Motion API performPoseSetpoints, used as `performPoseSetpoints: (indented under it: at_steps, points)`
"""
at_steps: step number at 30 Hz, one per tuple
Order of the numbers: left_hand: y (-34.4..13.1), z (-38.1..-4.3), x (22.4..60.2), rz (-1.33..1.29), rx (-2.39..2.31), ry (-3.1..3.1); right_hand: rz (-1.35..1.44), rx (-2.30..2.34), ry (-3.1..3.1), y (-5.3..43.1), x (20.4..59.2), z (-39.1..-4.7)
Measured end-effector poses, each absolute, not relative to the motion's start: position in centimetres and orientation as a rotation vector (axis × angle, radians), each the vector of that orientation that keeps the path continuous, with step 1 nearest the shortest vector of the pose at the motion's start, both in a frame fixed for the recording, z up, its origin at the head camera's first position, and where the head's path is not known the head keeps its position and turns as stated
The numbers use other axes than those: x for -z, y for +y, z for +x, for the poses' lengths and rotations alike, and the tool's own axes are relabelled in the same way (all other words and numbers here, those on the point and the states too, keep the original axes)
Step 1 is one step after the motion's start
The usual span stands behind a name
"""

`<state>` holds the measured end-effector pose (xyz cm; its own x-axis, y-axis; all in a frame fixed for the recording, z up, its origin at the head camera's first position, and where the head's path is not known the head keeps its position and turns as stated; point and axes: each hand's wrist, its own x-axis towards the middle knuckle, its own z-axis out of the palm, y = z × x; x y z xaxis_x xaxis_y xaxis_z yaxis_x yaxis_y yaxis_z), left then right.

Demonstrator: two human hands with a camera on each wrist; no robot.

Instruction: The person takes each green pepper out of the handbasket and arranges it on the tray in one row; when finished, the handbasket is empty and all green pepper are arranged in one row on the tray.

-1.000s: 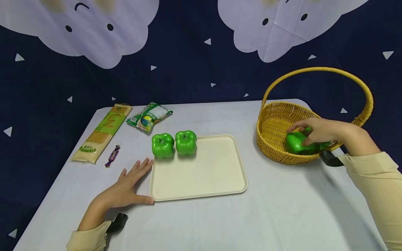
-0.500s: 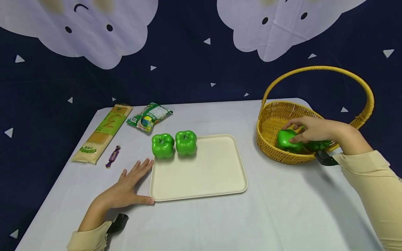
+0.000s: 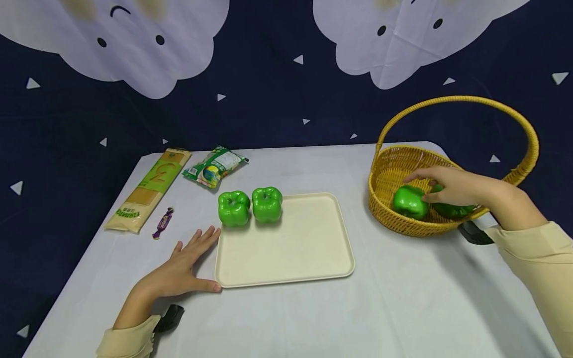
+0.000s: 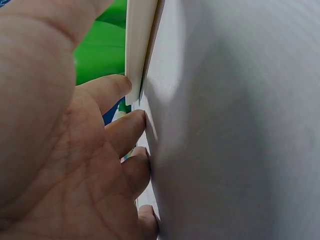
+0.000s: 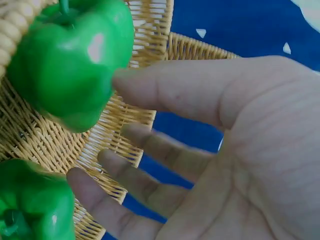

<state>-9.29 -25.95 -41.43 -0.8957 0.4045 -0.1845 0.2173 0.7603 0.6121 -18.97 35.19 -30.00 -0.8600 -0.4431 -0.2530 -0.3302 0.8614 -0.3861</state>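
Note:
My right hand is inside the yellow wicker basket, its fingers loosely extended over two green bell peppers. The front-left bell pepper sits just below the thumb; the other bell pepper is partly hidden under the hand. In the right wrist view the thumb tip meets the side of a shiny green pepper, and the fingers wrap nothing. My left hand lies spread on the table, with index finger and thumb at the left edge of the cream tray. In the left wrist view a fingertip touches the tray's rim.
Two more green peppers, a left one and a right one, stand at the tray's back-left corner. Behind the left hand lie a wrapped candy, a noodle packet and a green snack bag. The basket's tall handle arches over the right side.
Inside the basket, the gripped pepper has shifted left and been let go; my right fingers have loosened and lifted slightly off it. My left hand has stayed in place.

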Motion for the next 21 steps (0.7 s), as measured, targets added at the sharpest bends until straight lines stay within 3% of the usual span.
performPoseSetpoints:
  at_steps: [9, 21]
  points:
    - [-25.9, -9.3, 41.3, 0.482, -0.863, 2.652, -0.733, 0.339, 2.756, 33.8, 30.9, -17.3]
    - [-26.0, -9.3, 41.5, 0.487, -0.854, 2.661, -0.684, 0.295, 2.774, 33.3, 31.8, -17.9]
